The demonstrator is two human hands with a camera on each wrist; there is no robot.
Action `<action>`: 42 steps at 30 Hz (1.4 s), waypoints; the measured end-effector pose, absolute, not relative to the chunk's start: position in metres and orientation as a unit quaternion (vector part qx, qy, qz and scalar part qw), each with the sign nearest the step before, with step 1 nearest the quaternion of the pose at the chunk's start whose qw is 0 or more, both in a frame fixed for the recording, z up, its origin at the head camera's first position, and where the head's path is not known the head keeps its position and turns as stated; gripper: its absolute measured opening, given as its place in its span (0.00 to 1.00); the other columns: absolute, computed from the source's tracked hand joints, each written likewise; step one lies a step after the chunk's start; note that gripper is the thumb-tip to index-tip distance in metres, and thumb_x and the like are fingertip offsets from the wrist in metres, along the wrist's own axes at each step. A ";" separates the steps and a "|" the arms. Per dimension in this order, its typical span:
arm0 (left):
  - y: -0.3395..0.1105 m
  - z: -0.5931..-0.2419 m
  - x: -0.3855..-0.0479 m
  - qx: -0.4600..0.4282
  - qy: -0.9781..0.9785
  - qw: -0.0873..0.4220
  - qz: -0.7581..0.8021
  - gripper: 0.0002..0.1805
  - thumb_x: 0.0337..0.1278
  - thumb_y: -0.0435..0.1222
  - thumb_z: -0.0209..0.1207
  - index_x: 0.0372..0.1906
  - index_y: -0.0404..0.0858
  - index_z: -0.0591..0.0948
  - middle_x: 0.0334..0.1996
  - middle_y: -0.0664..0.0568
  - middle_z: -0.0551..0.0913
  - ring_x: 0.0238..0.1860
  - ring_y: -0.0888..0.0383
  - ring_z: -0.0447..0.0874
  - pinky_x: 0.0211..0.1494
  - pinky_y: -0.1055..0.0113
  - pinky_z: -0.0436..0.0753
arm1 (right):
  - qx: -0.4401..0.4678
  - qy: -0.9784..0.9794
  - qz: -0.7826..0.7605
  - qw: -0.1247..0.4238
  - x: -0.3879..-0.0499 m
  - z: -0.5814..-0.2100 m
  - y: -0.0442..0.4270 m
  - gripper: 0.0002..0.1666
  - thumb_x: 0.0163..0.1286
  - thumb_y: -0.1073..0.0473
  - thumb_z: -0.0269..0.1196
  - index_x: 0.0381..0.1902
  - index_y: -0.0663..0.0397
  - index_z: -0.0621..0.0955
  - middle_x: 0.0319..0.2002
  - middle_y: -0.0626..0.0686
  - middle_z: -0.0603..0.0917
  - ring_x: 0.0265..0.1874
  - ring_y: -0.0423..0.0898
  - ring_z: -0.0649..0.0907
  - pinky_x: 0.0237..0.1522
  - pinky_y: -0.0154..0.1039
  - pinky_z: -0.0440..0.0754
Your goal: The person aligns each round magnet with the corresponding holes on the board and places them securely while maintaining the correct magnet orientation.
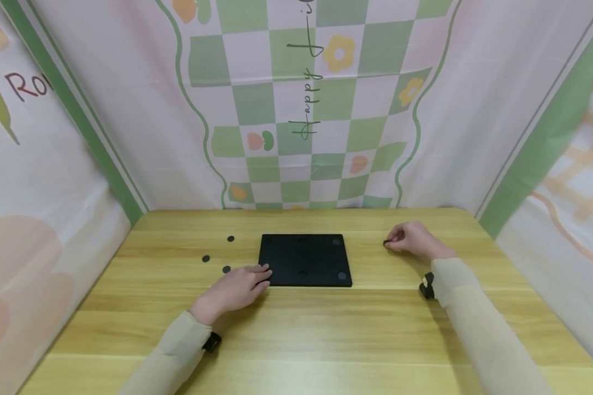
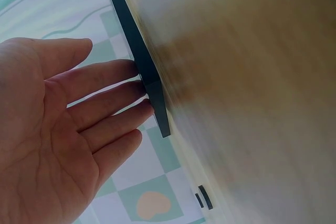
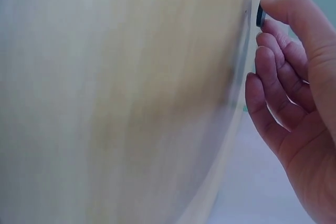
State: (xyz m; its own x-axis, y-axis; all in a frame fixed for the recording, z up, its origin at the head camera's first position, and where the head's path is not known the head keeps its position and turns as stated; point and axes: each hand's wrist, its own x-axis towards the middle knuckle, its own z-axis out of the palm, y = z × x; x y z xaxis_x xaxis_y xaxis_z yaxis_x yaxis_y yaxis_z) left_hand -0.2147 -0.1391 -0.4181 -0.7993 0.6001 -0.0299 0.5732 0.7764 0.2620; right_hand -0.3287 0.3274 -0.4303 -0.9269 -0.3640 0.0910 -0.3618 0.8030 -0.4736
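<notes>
A patterned cloth (image 1: 326, 109) hangs behind the wooden bench (image 1: 301, 340), on which lies a black board (image 1: 321, 260). The left hand (image 1: 234, 288), fingers (image 2: 100, 80) fairly straight and slightly spread, touches the board's near left corner. The right hand (image 1: 415, 238), apart from the board on its right, pinches a dark disc (image 1: 386, 243). Three loose discs (image 1: 206, 258) lie left of the board.
</notes>
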 end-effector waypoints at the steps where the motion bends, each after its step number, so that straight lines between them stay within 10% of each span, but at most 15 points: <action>1: -0.139 -0.418 -0.215 0.312 0.941 0.056 0.120 0.22 0.72 0.45 0.46 0.64 0.40 0.74 0.67 0.47 0.69 0.67 0.49 0.67 0.66 0.53 0.71 | -0.192 0.949 -0.251 0.001 -0.328 -0.430 0.326 0.09 0.56 0.58 0.71 0.31 0.58 0.86 0.27 0.49 0.85 0.27 0.41 0.81 0.32 0.31 0.79; 42: -0.138 -0.417 -0.214 0.317 0.940 0.049 0.119 0.22 0.72 0.44 0.46 0.63 0.38 0.74 0.66 0.45 0.70 0.67 0.48 0.68 0.66 0.52 0.70 | -0.223 0.931 -0.290 -0.004 -0.335 -0.426 0.270 0.07 0.56 0.62 0.71 0.32 0.59 0.85 0.28 0.51 0.86 0.27 0.41 0.82 0.31 0.30 0.80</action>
